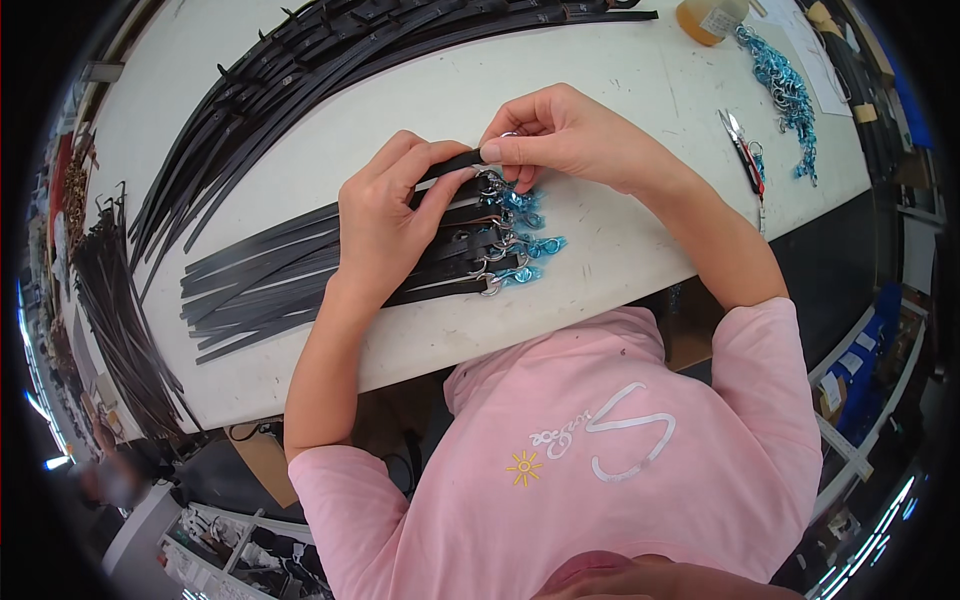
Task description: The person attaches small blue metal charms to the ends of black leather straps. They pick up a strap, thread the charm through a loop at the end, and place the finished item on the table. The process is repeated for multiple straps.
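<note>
Between the thumb and fingers of my left hand [385, 205] is the end of a black strap [460, 162]. My right hand [550, 140] meets it there, its thumb pressed on the strap's tip and its fingers curled by a small metal ring [508, 135]. Below my hands lies a row of black straps [265, 285], their right ends fitted with silver metal rings [490, 283] and clasps in blue plastic wrap [540, 246]. My left wrist crosses over some of these straps. How the strap's tip joins the ring is hidden by my fingers.
Long black straps with loops [270, 95] fan across the table's far left. Another strap bundle [125, 310] hangs at the left edge. To the right lie red-handled scissors [745, 155], a heap of blue-wrapped clasps [785, 90] and a jar of amber liquid [710, 20].
</note>
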